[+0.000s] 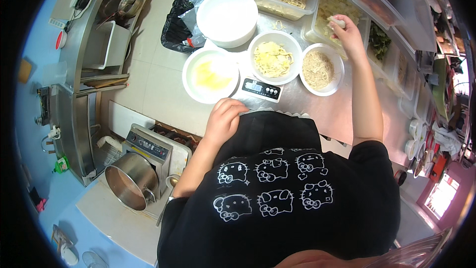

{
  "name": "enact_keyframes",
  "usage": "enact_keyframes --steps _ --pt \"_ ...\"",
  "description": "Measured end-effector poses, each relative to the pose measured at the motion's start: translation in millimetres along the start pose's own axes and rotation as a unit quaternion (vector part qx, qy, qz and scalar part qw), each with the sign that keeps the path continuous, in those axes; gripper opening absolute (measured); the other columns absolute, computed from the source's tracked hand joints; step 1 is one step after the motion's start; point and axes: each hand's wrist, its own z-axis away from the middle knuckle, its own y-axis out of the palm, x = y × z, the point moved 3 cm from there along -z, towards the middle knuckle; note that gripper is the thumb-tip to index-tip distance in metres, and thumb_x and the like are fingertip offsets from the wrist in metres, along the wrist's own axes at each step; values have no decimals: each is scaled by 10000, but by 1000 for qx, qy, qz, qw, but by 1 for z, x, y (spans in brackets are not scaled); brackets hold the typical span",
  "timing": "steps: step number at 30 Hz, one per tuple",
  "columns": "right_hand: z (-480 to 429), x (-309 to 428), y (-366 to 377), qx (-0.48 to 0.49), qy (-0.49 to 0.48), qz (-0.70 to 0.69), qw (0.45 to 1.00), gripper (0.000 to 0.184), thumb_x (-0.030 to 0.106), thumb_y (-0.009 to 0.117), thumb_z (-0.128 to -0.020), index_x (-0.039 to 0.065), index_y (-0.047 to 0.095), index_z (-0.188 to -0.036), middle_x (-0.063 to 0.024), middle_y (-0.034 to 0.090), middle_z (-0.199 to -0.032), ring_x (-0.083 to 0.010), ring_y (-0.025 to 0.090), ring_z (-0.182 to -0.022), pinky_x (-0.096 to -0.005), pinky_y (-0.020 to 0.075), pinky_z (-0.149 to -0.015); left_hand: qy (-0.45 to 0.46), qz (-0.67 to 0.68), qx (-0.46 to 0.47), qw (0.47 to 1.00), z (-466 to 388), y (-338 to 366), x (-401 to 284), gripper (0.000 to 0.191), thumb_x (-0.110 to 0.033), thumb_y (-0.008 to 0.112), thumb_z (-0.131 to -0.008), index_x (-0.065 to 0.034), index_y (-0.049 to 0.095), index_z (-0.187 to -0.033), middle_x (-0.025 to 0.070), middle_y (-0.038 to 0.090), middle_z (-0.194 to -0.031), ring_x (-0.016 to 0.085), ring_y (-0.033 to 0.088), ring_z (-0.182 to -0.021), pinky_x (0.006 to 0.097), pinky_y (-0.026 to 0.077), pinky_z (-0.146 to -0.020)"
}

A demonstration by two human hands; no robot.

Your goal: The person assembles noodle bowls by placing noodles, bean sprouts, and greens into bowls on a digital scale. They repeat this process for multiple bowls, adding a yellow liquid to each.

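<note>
My right hand [347, 33] is raised over a clear plastic tub [308, 33] of pale yellow food pieces. Its fingers are shut on a pale food piece [337, 21]. By the counter's front edge is my left hand [225, 117], loosely curled, with nothing visible in it. Just beyond that hand stands a white bowl [189, 85] with yellow contents. A white bowl [253, 44] of yellowish strips sits at the digital scale [261, 89]; whether it rests fully on the platform is hidden. To its right, another white bowl [342, 76] contains thin pale shreds.
White stacked bowls [227, 16] stand beside a black bin bag [171, 26]. A clear tub [316, 5] of brownish shreds is at the back. More food tubs [401, 63] line the right side. A steel pot [130, 178] stands at lower left, beside a control panel [147, 143].
</note>
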Motion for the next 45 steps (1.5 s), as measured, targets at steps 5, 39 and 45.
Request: enact_keyframes --steps 5,39,45 --pt "47 27 87 199 97 -105 970 376 131 652 -938 56 544 -1291 -49 650 -1023 -114 628 -928 -277 554 -779 -3 4 5 1000 2 4 -1 277 105 617 -714 -69 706 -910 91 656 -960 310 615 -925 393 506 -814" --pt "-90 -134 29 352 240 137 894 327 281 619 -930 67 684 -1168 -55 695 -1160 -129 615 -1001 -343 504 -893 -79 -17 -6 997 10 16 -1 268 104 606 -744 -69 704 -924 91 656 -976 318 619 -936 392 511 -835" --pt "-60 -80 13 270 147 187 933 391 283 578 -1001 51 622 -1314 -57 673 -1219 -140 609 -1050 -312 479 -947 -60 -14 -6 998 6 8 2 266 107 606 -742 -69 705 -916 90 658 -965 317 623 -922 391 514 -825"
